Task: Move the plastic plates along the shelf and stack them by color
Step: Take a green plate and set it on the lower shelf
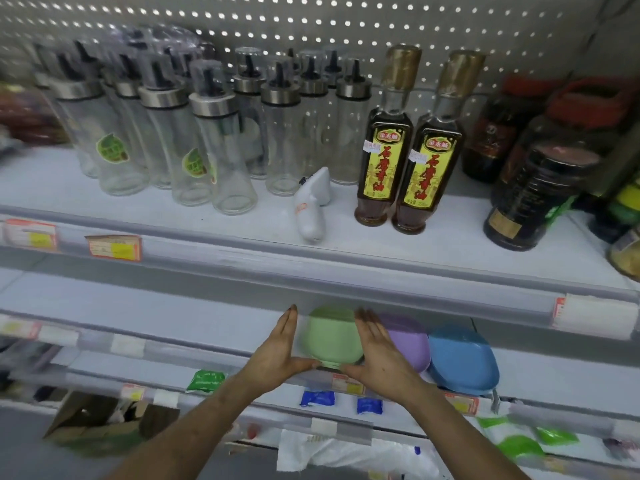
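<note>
A white pegboard wall (pixel 346 26) glows through its rows of holes. The top shelf (pixel 453 244), edged by a grey price rail (pixel 242 259), carries clear glass dispenser bottles (pixel 221 143), two dark sauce bottles (pixel 408 161) and dark jars (pixel 533 188). Below the white middle shelf (pixel 173 317) lie blue packets (pixel 317 398); a cardboard box (pixel 86 424) sits bottom left.

hands (pixel 277 348) (pixel 379 355) flank the green plates (pixel 329 337)

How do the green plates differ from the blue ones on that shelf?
The green plates sit between the left hand and right hand; the blue plates are untouched. The green plates lie left of the purple plates, the blue plates right of them. Both look rounded, on the same shelf.
</note>
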Tool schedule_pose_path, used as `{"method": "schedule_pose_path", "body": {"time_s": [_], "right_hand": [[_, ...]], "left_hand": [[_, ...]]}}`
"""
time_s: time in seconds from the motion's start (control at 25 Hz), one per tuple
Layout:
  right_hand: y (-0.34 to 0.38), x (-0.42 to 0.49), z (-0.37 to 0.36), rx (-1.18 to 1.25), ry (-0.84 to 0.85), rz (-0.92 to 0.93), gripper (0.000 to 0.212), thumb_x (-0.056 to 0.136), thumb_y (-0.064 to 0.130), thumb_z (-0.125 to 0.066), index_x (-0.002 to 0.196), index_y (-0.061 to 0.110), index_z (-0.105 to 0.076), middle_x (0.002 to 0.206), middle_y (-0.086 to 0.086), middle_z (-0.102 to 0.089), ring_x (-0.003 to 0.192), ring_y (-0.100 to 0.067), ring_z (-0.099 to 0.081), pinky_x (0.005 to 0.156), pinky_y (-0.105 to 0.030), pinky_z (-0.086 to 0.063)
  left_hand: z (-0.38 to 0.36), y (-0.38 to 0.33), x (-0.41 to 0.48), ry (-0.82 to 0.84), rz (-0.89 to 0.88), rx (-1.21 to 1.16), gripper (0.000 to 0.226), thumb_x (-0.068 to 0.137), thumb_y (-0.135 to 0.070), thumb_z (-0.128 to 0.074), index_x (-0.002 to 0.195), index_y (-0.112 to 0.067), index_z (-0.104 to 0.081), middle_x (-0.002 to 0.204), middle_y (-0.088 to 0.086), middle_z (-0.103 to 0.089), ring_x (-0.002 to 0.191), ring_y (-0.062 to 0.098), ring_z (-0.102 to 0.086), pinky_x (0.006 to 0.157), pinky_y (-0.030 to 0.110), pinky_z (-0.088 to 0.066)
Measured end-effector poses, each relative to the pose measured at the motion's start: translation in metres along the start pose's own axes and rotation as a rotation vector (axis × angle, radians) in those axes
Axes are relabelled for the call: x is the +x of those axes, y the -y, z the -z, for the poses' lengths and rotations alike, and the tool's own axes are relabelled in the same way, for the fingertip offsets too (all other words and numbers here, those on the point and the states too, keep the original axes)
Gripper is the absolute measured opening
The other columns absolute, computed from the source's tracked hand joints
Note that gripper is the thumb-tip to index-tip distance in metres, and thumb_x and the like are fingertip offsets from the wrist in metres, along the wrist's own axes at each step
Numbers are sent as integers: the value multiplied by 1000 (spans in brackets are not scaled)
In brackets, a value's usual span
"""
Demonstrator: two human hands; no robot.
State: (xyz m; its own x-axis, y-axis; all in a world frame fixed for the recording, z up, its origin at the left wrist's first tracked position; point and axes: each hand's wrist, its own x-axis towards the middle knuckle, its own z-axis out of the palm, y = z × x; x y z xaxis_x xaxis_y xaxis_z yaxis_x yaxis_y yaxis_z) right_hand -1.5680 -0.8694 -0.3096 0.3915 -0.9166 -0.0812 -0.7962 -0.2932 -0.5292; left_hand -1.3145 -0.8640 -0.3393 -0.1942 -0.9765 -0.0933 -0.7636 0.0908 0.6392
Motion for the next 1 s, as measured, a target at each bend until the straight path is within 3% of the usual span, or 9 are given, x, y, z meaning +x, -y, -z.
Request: {"method": "schedule_pose_path", "body": {"time_s": [0.2,0.32,0.4,0.64,0.8,1.0], "right_hand": [[54,45,-4,6,91,227,101,94,52,-64,165,18,-1,173,0,0,158,-14,3,125,-27,-5],[117,72,-41,-30,240,438,92,97,52,-60,165,17,-10,172,-2,-5,158,-15,-2,125,-27,-7],[147,79,-54,-28,280,500,87,98,51,-59,165,19,-13,172,0,-6,158,-14,-3,125,-26,-6],[328,51,-135,-24,414,847,78,95,50,-61,160,19,-31,165,0,-28,153,-19,-26,121,-23,-17],[464,19,-193,5,500,1039,78,94,55,-60,160,28,-28,165,6,-28,151,-15,-28,123,-31,-27],[648,-56,-264,64,576,1378,78,94,58,-57,159,24,-32,159,4,-37,147,-16,-37,121,-35,-33]], "left_hand": [[43,21,-59,-267,219,-17,108,90,-78,-45,164,-14,1,172,3,-3,157,19,-11,126,35,-20],[70,47,-137,-486,425,2,101,93,-74,-45,164,-15,-4,171,0,-8,157,17,-12,125,33,-18],[81,56,-173,-532,479,5,98,94,-73,-47,164,-15,-10,171,1,-13,155,16,-17,125,33,-21],[135,105,-345,-792,777,99,88,96,-70,-44,164,-23,-15,168,-3,-21,153,16,-23,119,35,-30],[182,132,-466,-951,935,149,87,94,-74,-42,163,-28,-15,167,-7,-22,153,13,-22,118,36,-35],[241,141,-660,-1140,1150,260,97,89,-79,-42,159,-14,-29,160,6,-35,149,20,-33,122,30,-25]]}}
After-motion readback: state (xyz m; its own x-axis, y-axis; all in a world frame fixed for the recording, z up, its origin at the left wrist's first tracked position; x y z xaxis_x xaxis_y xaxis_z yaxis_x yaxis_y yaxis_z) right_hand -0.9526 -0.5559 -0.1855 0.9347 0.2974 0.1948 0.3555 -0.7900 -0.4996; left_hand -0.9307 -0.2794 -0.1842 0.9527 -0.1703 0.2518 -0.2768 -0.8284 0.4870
